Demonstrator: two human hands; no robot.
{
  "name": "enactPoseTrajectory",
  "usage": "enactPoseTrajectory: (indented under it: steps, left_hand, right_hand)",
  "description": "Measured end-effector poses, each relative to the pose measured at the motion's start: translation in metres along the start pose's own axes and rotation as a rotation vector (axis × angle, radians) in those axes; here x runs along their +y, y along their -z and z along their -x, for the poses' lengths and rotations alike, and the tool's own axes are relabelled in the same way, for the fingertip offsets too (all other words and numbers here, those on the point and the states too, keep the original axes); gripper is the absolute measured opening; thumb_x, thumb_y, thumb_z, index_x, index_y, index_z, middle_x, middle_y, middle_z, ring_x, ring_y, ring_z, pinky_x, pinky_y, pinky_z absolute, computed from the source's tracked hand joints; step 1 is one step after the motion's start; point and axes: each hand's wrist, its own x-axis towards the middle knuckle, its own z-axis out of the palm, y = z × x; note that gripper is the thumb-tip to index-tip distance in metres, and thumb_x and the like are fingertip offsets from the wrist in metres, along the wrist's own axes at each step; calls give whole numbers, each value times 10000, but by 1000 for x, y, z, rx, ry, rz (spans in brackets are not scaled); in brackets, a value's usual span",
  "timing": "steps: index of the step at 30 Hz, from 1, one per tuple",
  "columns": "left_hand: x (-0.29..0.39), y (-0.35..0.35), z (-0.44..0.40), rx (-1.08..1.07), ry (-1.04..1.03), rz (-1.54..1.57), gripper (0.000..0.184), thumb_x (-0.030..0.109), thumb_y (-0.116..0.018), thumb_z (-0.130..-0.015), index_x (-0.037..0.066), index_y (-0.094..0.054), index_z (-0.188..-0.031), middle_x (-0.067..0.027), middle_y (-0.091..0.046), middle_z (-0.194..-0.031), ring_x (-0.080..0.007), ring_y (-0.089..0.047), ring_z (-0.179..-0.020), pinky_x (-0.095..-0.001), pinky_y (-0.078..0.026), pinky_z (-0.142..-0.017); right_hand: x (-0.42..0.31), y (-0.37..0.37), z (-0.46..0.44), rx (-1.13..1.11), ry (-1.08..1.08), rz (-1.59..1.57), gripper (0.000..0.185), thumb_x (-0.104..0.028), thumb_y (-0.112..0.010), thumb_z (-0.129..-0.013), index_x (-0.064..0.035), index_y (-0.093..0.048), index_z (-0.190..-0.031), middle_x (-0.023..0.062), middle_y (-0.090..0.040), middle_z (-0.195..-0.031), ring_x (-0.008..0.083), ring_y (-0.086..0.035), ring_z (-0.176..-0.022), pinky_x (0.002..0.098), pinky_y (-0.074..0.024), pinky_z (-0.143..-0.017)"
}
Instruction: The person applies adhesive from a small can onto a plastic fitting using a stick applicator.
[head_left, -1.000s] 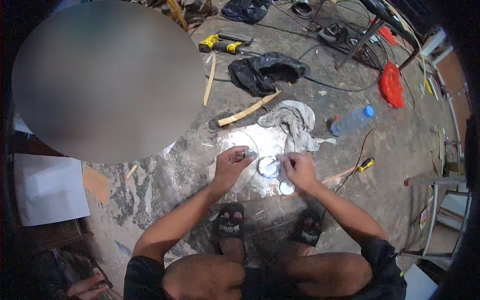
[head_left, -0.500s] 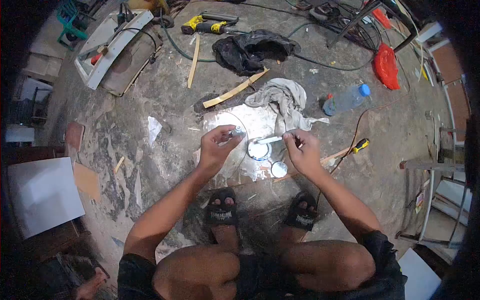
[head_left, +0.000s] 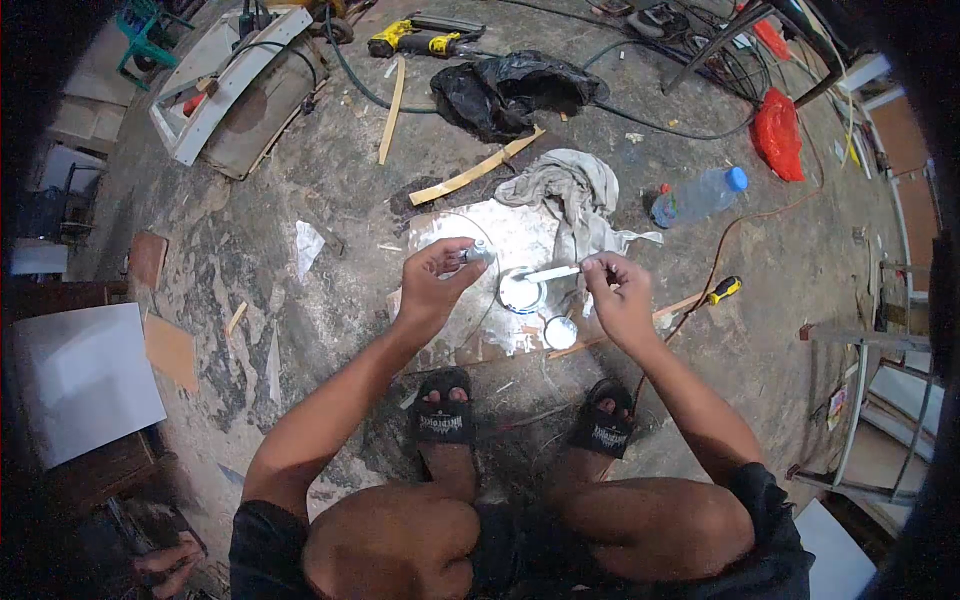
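My left hand (head_left: 432, 283) is closed round a small, shiny, clear or metallic piece (head_left: 478, 252), too small to name surely. My right hand (head_left: 622, 298) pinches the right end of a flat white stick (head_left: 553, 273). The stick's other end lies over an open round can (head_left: 522, 292) with white contents. Just below the can is a round lid (head_left: 560, 332). Both can and lid rest on a paint-marked board (head_left: 430, 232) on the floor. A grey cloth (head_left: 565, 185) lies crumpled at the board's upper right edge.
Around the board are a plastic bottle (head_left: 700, 197), a yellow-black screwdriver (head_left: 726, 290), wood strips (head_left: 475, 172), a black bag (head_left: 510, 90) and a yellow-black power tool (head_left: 425, 40). A red bag (head_left: 778, 135), cables, a white frame (head_left: 235, 85) and a metal rack (head_left: 862, 400) stand farther out.
The white stick now shows clearly in my right hand, reaching over the can. My left hand still holds its small piece. The camera view has shifted, uncovering the upper left.
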Motion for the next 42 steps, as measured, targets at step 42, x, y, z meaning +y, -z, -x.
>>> enactPoseTrajectory:
  steps: [42]
  left_hand:
    - [65,-20,23,-141,-96,-251,326,46,-788,-814,1,-679,-1118,-77,-694,-1091,-146,-628,-1006,-312,-481,-918]
  right_hand:
    - [-89,45,14,175,78,-291,148,-110,-666,-927,22,-680,-861,-9,-585,-708,51,-496,-663,239,-381,-577]
